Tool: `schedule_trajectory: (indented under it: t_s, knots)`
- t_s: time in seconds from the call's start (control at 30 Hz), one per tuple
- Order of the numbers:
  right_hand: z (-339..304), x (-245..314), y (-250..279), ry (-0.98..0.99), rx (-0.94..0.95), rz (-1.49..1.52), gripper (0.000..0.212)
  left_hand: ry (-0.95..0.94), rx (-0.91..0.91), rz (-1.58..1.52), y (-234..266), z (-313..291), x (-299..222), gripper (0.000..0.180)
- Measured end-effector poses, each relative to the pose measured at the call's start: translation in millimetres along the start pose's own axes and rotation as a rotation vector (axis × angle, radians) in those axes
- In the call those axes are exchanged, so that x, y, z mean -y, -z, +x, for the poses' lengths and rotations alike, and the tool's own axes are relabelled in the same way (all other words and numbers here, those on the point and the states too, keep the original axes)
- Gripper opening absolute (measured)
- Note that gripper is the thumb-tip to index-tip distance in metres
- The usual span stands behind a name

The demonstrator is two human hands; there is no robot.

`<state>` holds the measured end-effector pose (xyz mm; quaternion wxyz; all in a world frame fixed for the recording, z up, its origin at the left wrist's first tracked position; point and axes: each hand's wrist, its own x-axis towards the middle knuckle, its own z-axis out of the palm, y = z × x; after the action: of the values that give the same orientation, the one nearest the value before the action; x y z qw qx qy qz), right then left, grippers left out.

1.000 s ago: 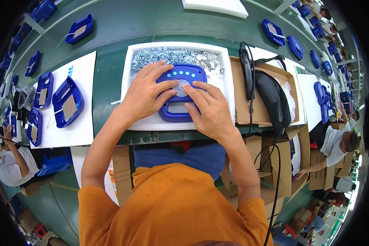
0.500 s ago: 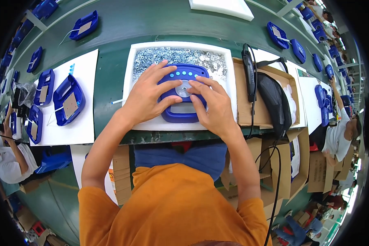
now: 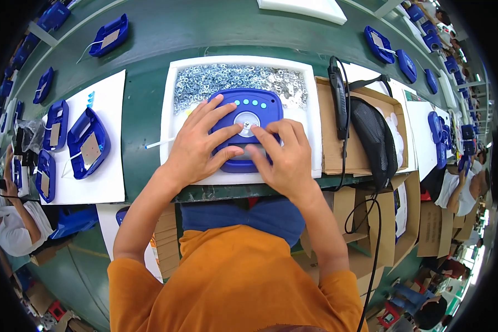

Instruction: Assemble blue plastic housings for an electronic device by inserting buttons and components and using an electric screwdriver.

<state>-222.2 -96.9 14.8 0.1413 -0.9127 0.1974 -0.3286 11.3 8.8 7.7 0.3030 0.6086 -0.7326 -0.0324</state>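
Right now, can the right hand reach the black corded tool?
Probably yes: the black corded tool lies right of the right hand, with only the rims of the foam tray and cardboard box seemingly between.

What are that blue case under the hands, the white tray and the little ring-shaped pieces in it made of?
Blue case: probably moulded plastic, satin, from its even colour and rounded corners.
White tray: likely foam, matt, judging by its thick, pale walls.
Ring-shaped pieces: apparently metal, shiny, given their silvery glints; which metal isn't clear.
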Motion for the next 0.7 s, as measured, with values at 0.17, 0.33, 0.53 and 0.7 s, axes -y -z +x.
schedule_trajectory:
  t_s: [0.17, 0.33, 0.53, 0.7]
  knots:
    - [-5.4, 3.9, -2.3, -0.011, 0.017, -0.144, 0.037, -0.012, 0.004, 0.0, 0.2, 1.7, 0.4, 0.05]
    - [-6.6, 2.6, -4.4, -0.003, 0.01, -0.137, 0.036, -0.014, 0.004, 0.009, -1.3, 1.2, 1.7, 0.051]
    - [-4.6, 1.0, -4.0, 0.011, 0.015, -0.138, 0.035, -0.006, 0.007, 0.006, -0.6, 2.9, 0.9, 0.052]
    - [-4.2, 0.6, -4.4, 0.008, 0.008, -0.145, 0.035, 0.016, 0.025, -0.008, 0.7, 2.8, 0.4, 0.054]
